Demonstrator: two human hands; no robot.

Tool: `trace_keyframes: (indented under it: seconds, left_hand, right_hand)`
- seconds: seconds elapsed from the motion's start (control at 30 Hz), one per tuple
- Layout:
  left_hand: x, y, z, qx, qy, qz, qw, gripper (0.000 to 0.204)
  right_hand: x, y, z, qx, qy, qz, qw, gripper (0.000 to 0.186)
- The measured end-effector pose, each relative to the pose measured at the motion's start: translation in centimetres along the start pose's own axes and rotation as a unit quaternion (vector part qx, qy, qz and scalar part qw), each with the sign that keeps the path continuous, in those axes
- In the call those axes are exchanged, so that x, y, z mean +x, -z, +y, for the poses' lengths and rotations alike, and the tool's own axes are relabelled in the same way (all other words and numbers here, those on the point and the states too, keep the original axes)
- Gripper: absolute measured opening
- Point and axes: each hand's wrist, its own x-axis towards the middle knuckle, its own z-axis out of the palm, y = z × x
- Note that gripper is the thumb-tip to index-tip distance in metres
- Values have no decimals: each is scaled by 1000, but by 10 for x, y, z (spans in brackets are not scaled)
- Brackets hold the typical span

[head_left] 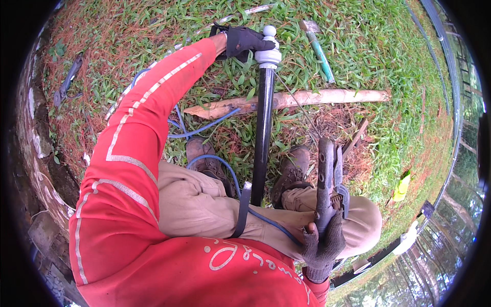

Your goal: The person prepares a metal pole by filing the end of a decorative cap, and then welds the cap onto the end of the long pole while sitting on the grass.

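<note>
Head view showed the left hand point(244, 42), in a black glove, folded round the white cap point(268, 57) at the upper end of a black post point(264, 128). The right hand point(325, 248), in a grey knit glove with bare fingertips, was closed round a dark tool point(325, 176) above the right knee. From the tool a thin rod point(306, 116) slanted up and left toward the joint of cap and post; whether its tip touched there could not be told.

The cap lay up and to the left of the right hand's grip, with the left hand nearer, already on it. The post's long axis ran from the cap down between the two boots point(202, 156), its lower end by the trousers.

The post was smooth, glossy and round; the cap was matt white, turned in bulges and topped by a ball. The tool looked like worn metal, long and narrow-jawed. Crossing beyond the post on the grass point(383, 56) lay a pale, peeled stake point(332, 97), pointed at its left end. A hammer point(319, 56) with a teal handle lay farther off. Blue cable point(220, 120) looped by the boots, and something bright yellow point(402, 187) lay toward the grass's right edge.
</note>
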Motion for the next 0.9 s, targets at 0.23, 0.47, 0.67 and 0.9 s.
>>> trace_keyframes:
  seconds: [0.23, 0.47, 0.67, 0.9]
  left_hand:
    - [-8, -5, 17, 9, 7, -19, 1000, 62]
    - [2, 8, 2, 47, -19, -18, 999, 64]
    - [-9, -5, 20, 32, 12, -18, 999, 56]
    - [-12, 1, 19, 58, 12, -10, 998, 62]
  right_hand:
    - [5, 0, -6, 24, -29, 3, 999, 68]
    - [2, -3, -1, 20, 6, 26, 999, 64]
    - [-3, -1, 5, 1, 3, 5, 1000, 68]
    - [3, 2, -4, 12, -32, -31, 999, 71]
